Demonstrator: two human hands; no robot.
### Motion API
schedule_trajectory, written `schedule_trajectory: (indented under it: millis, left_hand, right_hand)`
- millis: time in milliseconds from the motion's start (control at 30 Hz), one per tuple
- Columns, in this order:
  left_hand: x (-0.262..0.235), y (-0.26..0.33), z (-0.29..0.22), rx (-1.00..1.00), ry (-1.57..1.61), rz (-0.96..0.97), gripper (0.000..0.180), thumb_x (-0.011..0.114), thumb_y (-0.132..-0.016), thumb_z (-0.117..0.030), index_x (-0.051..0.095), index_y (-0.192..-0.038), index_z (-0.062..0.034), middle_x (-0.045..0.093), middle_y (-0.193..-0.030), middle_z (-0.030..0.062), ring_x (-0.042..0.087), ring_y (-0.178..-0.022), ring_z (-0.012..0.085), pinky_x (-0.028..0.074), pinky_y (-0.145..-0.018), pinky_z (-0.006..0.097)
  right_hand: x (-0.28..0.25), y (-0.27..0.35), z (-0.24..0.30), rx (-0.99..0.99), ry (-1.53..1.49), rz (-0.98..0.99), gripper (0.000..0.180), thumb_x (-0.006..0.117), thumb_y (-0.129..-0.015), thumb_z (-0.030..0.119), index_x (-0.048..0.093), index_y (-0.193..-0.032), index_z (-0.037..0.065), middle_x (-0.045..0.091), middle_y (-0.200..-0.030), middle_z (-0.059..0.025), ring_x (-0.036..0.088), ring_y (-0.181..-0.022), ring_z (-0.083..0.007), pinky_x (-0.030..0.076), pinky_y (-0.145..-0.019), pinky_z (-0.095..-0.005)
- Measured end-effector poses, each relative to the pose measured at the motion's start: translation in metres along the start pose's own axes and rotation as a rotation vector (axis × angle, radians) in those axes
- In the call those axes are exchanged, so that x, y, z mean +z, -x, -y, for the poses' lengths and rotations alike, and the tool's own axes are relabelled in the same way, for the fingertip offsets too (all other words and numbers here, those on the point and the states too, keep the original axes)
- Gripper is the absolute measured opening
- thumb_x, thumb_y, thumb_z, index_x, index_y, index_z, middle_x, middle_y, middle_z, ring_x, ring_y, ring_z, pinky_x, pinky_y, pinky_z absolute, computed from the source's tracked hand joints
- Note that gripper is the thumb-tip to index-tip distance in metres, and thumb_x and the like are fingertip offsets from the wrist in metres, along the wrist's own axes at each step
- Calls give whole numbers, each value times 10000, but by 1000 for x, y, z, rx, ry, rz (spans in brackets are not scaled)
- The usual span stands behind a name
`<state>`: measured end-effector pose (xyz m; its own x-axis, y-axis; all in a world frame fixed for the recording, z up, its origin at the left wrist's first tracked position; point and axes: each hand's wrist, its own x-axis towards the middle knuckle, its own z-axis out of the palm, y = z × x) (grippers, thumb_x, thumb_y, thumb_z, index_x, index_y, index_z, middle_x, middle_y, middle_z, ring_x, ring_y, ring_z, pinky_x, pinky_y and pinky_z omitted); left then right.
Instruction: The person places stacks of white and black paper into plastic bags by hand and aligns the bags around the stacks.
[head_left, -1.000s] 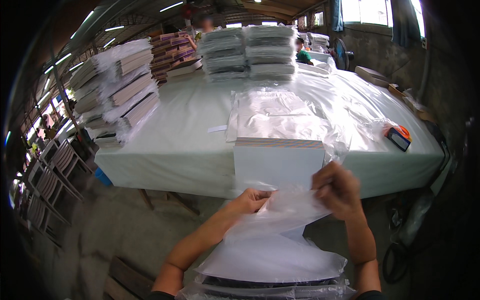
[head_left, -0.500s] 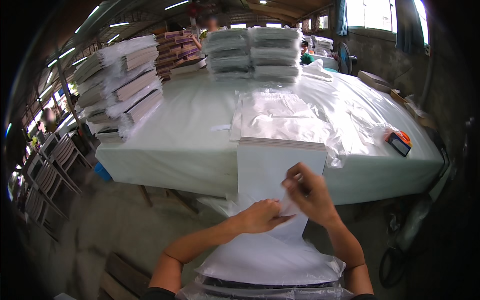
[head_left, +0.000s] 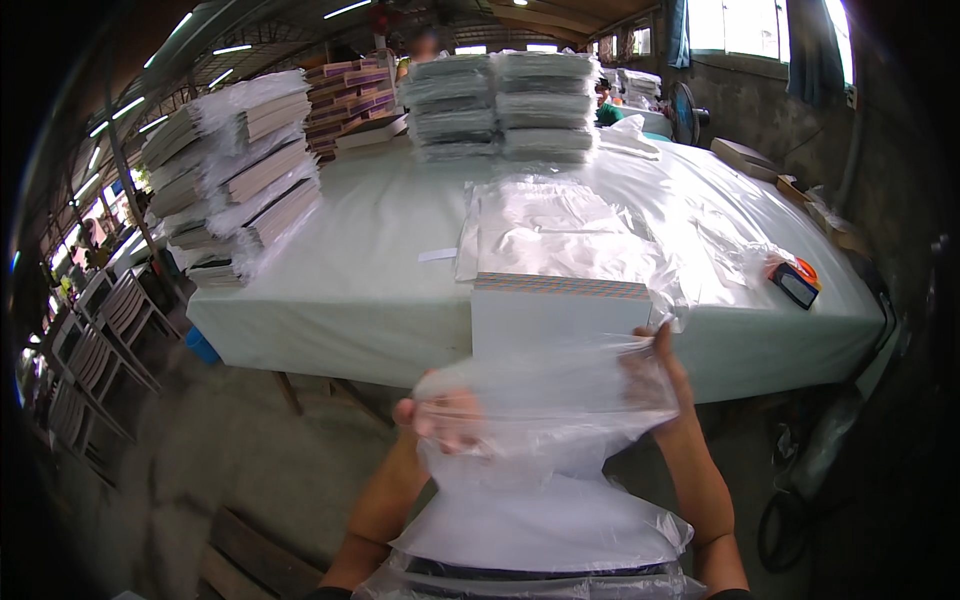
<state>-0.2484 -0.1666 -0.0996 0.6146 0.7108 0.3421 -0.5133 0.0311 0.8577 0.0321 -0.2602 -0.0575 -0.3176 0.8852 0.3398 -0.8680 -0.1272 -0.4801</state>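
Observation:
A clear plastic bag (head_left: 545, 395) is stretched wide between my two hands, its film blurred by motion. My left hand (head_left: 445, 415) grips the bag's left side, thumb outside and fingers showing through the film. On the right side, my right hand (head_left: 655, 365) holds the bag's upper corner, its fingers partly behind the plastic. Just beyond the bag, a stack of white boards (head_left: 555, 320) leans at the table's front edge, its layered top edge showing and its lower part hidden by the film. Closest to me lies a plastic-wrapped stack (head_left: 540, 530).
The table (head_left: 390, 260) has a pale green cover. It bears flat clear bags (head_left: 560, 230), a tape dispenser (head_left: 795, 283) at right, and tall wrapped stacks at left (head_left: 240, 180) and back (head_left: 500, 105). White chairs (head_left: 125, 310) and a blue bucket (head_left: 202, 344) stand at left.
My hands have moved apart, the left one to the left and up, the right one slightly up and right. The bag, bunched between them before, is now spread wide in front of the boards.

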Motion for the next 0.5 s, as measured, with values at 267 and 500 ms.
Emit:
schedule_trajectory:
  millis: [267, 500]
  left_hand:
    - [0, 3, -6, 128, 127, -64, 190, 538, -839, -113, 608, -1004, -48, 622, -879, 108, 589, -828, 208, 468, -698, 312]
    - [-2, 5, -7, 187, 186, -93, 215, 534, -834, -81, 592, -1038, -47, 620, -911, 114, 590, -856, 224, 476, -708, 315]
  right_hand:
    - [-50, 14, 2, 461, 1101, 641, 417, 553, -875, 358, 526, -1085, -2, 609, -885, -86, 569, -724, -96, 452, -468, -214]
    - [-26, 3, -18, -3, -125, 77, 378, 524, -894, 332, 529, -1056, -9, 605, -917, -131, 603, -693, -197, 499, -538, -289]
